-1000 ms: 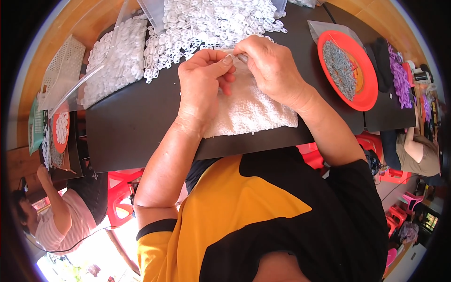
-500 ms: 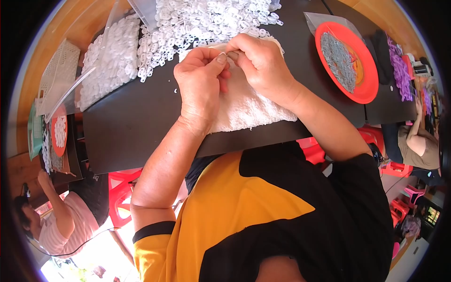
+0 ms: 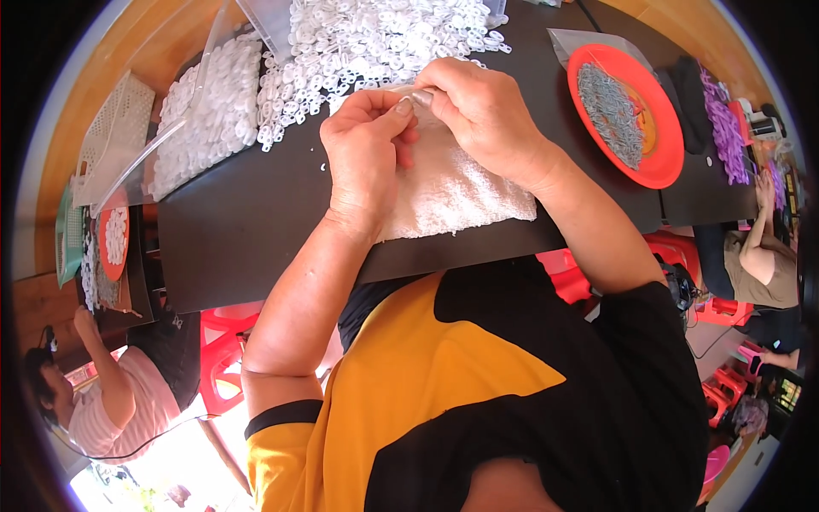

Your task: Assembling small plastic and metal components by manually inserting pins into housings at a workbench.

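Both hands meet above a white towel (image 3: 461, 200) spread on the dark table. My left hand (image 3: 365, 141) is closed, its thumb and index finger pinching a small white plastic piece (image 3: 408, 99) that mostly hides behind the fingertips. Against it, my right hand (image 3: 486, 119) is closed in a pinch too; what its fingertips hold, if anything, is too small to make out. Just beyond the hands lies a heap of white oval plastic pieces (image 3: 384, 38). To the right, a red-orange plate (image 3: 657, 171) carries a pile of small grey metal parts (image 3: 610, 115).
A clear bag packed with white pieces (image 3: 209, 115) lies at the left. Beyond it stands a white perforated basket (image 3: 115, 124). Purple pieces (image 3: 725, 128) lie at the far right. Other people sit at the left (image 3: 128, 397) and right (image 3: 763, 264). Red stools (image 3: 223, 354) stand below.
My hands stay pinched together with only a slight shift of the fingertips. The view has turned a little, so the surroundings shift slightly. At the right, another person's hands have moved.
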